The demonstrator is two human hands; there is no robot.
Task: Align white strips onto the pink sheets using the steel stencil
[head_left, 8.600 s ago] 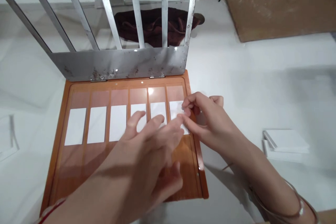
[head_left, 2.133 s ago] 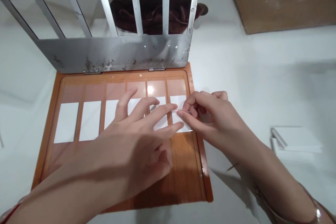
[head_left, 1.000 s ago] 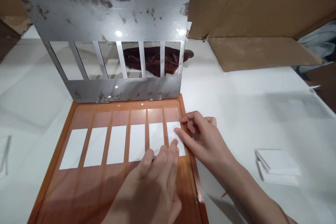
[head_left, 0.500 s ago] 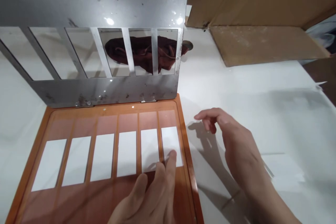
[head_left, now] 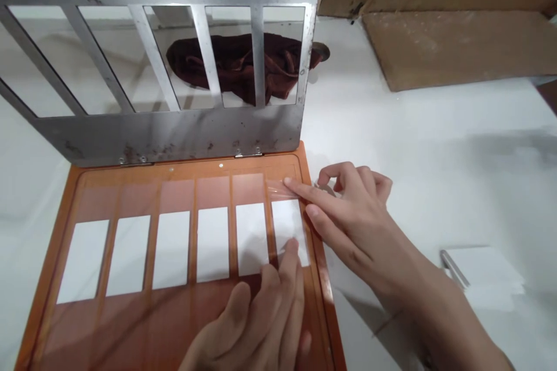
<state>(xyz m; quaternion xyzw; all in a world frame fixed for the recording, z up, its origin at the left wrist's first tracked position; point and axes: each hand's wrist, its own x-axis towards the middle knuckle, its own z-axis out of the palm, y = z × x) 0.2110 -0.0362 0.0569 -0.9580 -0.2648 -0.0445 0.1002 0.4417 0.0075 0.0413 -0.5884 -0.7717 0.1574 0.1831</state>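
Several white cards (head_left: 213, 245) lie in a row in the slots of an orange board (head_left: 322, 301). My left hand (head_left: 261, 313) rests over the board's lower right, with its index fingertip on the rightmost card (head_left: 287, 220). My right hand (head_left: 357, 208) reaches in from the right with fingers apart, its index fingertip on the clear film (head_left: 278, 190) just above that card. Its thumb is near the card's right edge. Hinged to the board's far edge, a grey metal frame (head_left: 195, 133) with rectangular windows stands raised. Neither hand grips anything.
A stack of white cards (head_left: 483, 266) sits on the white table (head_left: 418, 156) at right. Dark red cloth (head_left: 235, 66) lies behind the metal frame, partly seen through its windows. A cardboard box (head_left: 452, 46) stands at the back right.
My right hand has moved left from beside the board, bringing its index finger onto the film above the rightmost card. My left fingertip stays on that card. The view has shifted slightly.
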